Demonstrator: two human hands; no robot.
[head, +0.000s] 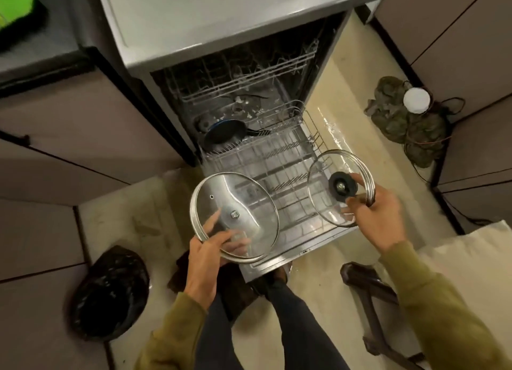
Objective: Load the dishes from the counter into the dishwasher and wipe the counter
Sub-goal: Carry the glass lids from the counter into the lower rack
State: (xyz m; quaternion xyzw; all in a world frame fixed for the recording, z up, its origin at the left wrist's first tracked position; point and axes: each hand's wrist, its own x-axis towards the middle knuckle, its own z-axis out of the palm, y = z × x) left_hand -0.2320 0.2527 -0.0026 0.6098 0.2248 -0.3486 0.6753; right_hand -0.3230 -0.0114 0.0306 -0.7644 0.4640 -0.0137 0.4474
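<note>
Lids fill both my hands as I stand over the open dishwasher (243, 73). My left hand (206, 261) grasps the larger glass lid (235, 217) at its near rim, thumb on the metal band, fingers spread beneath the glass and showing through it. This lid has a steel rim, a small vent hole and a bolt at its centre, and I hold it tilted above the near left corner of the lower rack (277, 164). My right hand (379, 217) grips the smaller glass lid (339, 188) at its near right edge, fingers curled round the rim and one fingertip close by the black knob (342, 187). That lid hangs over the right side of the rack, part of it out past the rack's edge above the floor.

Lower rack is drawn out over the lowered door (279, 261), and its wire tines are mostly bare. At its far left end a dark blue pan (225, 135) leans on its side, its black handle pointing right. Above and behind, the upper rack (249, 73) sits inside the machine.

On the floor to my left lies a black bag (109, 295). To the right, a green camouflage bundle (407, 120) lies against the cabinets with a round white object (416, 100) on top and cables trailing beside it. A dark wooden stool (368, 283) stands by my right leg. My sleeves are olive green.
</note>
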